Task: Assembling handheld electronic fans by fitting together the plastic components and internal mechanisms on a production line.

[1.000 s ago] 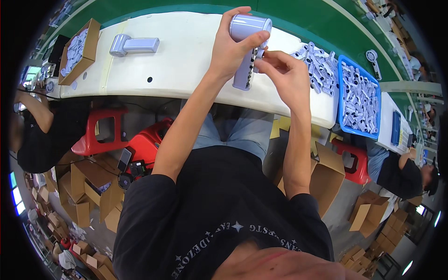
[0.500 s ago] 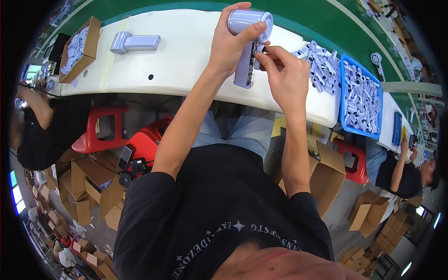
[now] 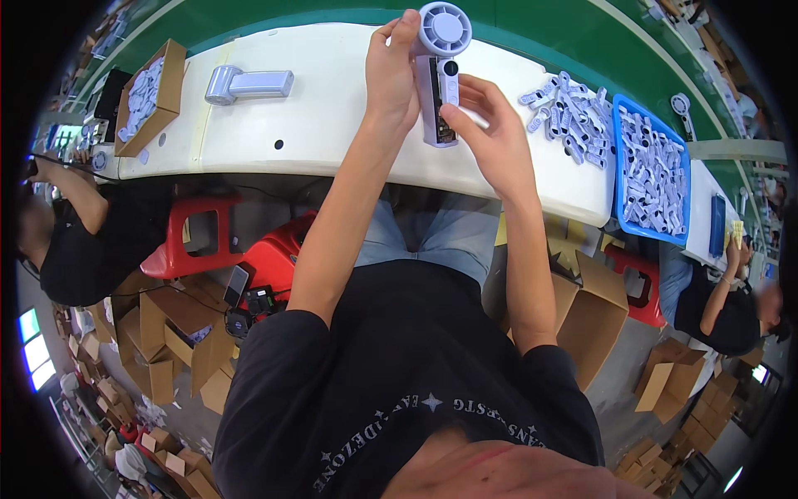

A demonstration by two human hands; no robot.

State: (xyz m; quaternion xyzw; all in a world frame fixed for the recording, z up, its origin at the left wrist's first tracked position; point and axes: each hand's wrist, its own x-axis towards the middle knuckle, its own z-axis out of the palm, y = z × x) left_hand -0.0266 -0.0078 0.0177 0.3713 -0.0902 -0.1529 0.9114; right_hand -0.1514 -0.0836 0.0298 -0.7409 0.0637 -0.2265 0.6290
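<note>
My left hand (image 3: 389, 79) is closed round a pale lavender handheld fan (image 3: 445, 30), just below its round grille, which faces up toward me. One side of the fan's handle lies open, showing a dark strip of inner parts. A slim pale cover piece (image 3: 450, 86) with a dark round spot at its top end stands against that opening. My right hand (image 3: 499, 141) grips this cover from the right, thumb on its lower part and fingers behind. Whether the cover touches the handle all along its length, I cannot tell.
Another fan (image 3: 259, 84) lies on the white table (image 3: 332, 108). At left stands a cardboard box (image 3: 170, 100) of pale parts. Loose cover pieces (image 3: 569, 121) are heaped at right beside a full blue basket (image 3: 618, 179). A person sits on each side; red stools and cartons stand below.
The fan has turned so its grille and the open side of the handle face me more. My right hand has brought the cover piece upright along the handle, its outer face now showing.
</note>
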